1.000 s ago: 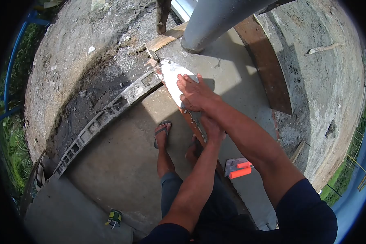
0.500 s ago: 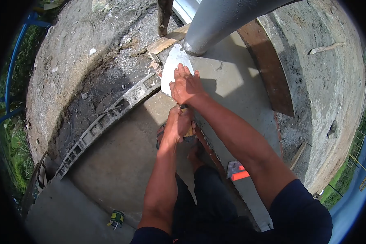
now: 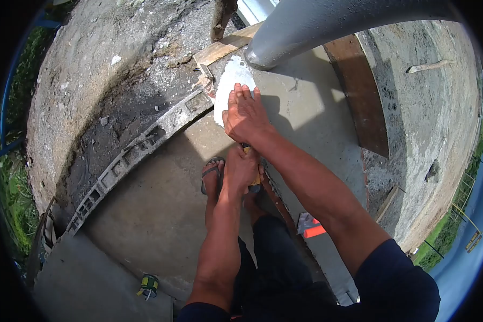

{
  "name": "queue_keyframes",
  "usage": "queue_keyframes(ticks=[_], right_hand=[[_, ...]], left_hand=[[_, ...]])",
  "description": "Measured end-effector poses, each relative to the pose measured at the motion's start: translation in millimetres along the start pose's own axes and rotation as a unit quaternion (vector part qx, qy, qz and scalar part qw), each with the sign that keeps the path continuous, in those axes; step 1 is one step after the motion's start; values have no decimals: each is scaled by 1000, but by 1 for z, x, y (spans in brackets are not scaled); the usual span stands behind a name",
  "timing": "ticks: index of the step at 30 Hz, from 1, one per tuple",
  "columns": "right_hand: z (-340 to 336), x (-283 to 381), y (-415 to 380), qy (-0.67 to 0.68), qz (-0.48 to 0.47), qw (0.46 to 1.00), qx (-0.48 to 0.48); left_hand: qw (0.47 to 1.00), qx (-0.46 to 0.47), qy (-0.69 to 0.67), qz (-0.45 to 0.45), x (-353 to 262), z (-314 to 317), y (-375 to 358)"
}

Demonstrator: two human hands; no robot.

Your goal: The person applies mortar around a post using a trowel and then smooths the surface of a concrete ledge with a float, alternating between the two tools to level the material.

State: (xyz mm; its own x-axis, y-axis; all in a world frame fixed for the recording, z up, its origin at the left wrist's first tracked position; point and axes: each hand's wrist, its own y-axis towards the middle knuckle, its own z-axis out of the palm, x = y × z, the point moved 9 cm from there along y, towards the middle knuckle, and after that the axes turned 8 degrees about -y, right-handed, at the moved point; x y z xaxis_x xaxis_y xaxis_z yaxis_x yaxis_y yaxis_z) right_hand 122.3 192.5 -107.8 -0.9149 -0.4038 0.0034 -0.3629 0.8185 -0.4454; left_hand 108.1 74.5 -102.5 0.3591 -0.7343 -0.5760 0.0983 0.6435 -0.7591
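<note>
No text readable; sign [image 3: 474,241] lettering too small.

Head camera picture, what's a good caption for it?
Left hand grips yellow handle, right hand rests on flat white piece.

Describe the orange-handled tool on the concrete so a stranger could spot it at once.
Find the thick gray pipe, then follow the concrete slab at its foot down toward the person. The tool lies there, partly hidden by the right forearm. Its orange handle sets it apart from the yellow-and-black one in the left hand.
</note>
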Motion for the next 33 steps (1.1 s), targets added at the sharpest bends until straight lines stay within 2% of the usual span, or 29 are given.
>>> queue_keyframes(ticks=[2, 4, 6, 8, 10, 14, 17, 20, 24, 27, 28, 33], right_hand=[[2, -2, -4, -9, -20, 1000, -11], [4, -1, -12, -6, -45, 999, -23], [8, 4, -17, -18, -76, 996, -36], [10, 7, -21, -28, -103, 994, -25], [4, 2, -28, -40, -122, 992, 11], [3, -19, -47, -44, -179, 983, 0], [-9, -31, -53, -58, -186, 981, 9], [-17, -35, -50, -71, -174, 982, -14], [-19, -37, -26, -13, -160, 987, -23], [-16, -25, -20, -1, -166, 986, -8], [-16, -22, -19, 0, -170, 985, -3], [-8, -22, -22, -13, -178, 984, 8]], left_hand=[[999, -6, -27, 24, 14, 18, 2], [996, -77, -18, 35, 11, 25, -6], [993, -96, 1, 65, 17, 27, -5], [991, -64, 28, 110, 42, 30, 9], [985, -90, -27, 148, 45, 39, 10], [972, -104, -70, 198, 40, 80, -3], [967, -98, -175, 155, 34, 99, -18], [984, -33, -161, 75, 37, 107, -6], [993, -91, -68, 33, 9, 91, -3], [995, -98, 15, 28, 20, 78, 7], [994, -106, 1, 26, 22, 75, 8], [990, -76, 62, 101, 44, 76, 24]])
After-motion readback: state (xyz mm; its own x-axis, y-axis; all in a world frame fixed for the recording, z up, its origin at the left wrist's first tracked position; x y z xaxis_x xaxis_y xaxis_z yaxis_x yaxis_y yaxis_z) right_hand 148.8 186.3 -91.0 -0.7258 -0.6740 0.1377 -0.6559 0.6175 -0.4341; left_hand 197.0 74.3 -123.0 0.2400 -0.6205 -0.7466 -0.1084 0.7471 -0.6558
